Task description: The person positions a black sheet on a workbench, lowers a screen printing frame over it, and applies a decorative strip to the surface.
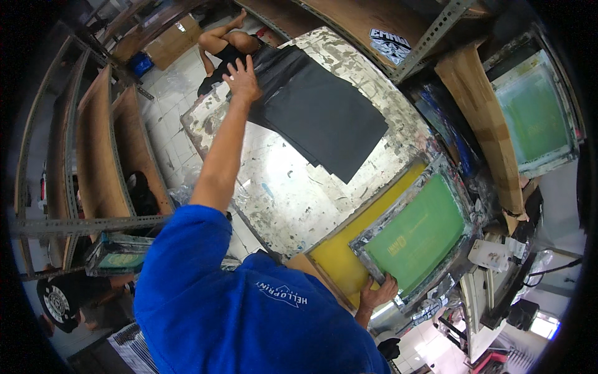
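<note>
My left hand [243, 83] is stretched far forward with its fingers spread, at the left end of a stack of black sheets [330, 109]. It holds nothing; whether the palm touches the sheets I cannot tell. The sheets lie loosely overlapped on a paint-stained white table [280, 193]. At the near right, my right hand [379, 292] has its fingers closed on the near edge of a screen printing frame [367, 265]. The frame has green mesh [417, 234] with a faint yellowish design. It lies beside and partly over a yellow panel [339, 258].
Metal shelving with wooden boards [99, 143] stands at the left. Another green screen [532, 118] leans at the far right behind a cardboard strip [483, 124]. Beyond the table a person [227, 47] is on the floor; another person [68, 299] is at the lower left.
</note>
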Tool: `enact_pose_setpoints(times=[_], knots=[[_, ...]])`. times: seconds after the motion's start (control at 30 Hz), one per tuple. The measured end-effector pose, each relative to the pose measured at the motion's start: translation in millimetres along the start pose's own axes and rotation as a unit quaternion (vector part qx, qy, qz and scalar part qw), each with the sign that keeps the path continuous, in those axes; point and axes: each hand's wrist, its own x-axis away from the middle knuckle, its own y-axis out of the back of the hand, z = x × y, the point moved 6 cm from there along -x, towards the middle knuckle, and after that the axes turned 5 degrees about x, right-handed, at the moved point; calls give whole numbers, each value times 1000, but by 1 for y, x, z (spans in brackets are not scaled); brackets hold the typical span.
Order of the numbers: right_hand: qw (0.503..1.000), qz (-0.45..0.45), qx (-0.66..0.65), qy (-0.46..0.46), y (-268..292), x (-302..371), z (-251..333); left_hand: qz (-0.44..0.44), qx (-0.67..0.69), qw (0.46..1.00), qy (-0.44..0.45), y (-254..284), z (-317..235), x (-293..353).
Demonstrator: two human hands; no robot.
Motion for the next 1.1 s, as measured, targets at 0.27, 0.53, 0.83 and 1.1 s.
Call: enact_pose_setpoints(times=[0.27, 0.53, 0.83, 1.1], knots=[[1000, 14, 13, -20, 0, -1, 2, -10, 243, 880, -408, -33, -169, 231], [1000, -25, 9, -3, -5, 11, -12, -10, 379, 849, -368, -49, -177, 278], [1000, -8, -17, 17, -6, 4, -12, -43, 407, 855, -318, -10, -169, 268], [998, -42, 32, 24, 20, -8, -3, -41, 346, 891, -291, -38, -163, 279]])
